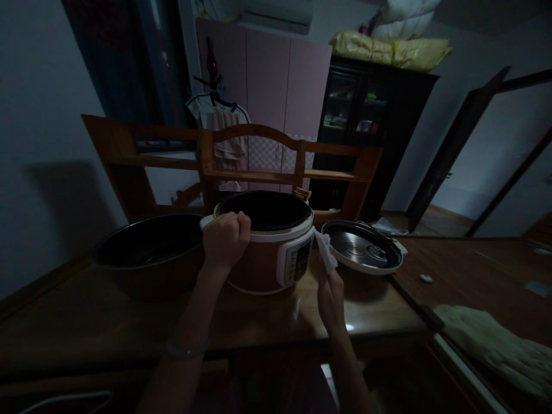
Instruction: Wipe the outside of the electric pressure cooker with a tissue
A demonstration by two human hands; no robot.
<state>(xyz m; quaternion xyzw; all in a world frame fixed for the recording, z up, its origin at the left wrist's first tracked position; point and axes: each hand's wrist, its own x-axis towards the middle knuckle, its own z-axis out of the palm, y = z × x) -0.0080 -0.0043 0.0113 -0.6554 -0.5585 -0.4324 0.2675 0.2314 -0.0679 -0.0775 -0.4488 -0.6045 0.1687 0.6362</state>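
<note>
Since the rice cooker (259, 261) stands upright and lidless mid-table, its body would best be kept steady by the left hand (227, 238), which is closed in a fist at eight o'clock on the rim (271, 234) — whether it truly grips there I cannot tell. The right hand (331, 296) pinches a white cloth (326, 253) at three o'clock, where short, light strokes clear of the control panel (297, 261) would likely serve — minding the lid (360, 247) just beyond and the big dark bowl (150, 267) at nine.
</note>
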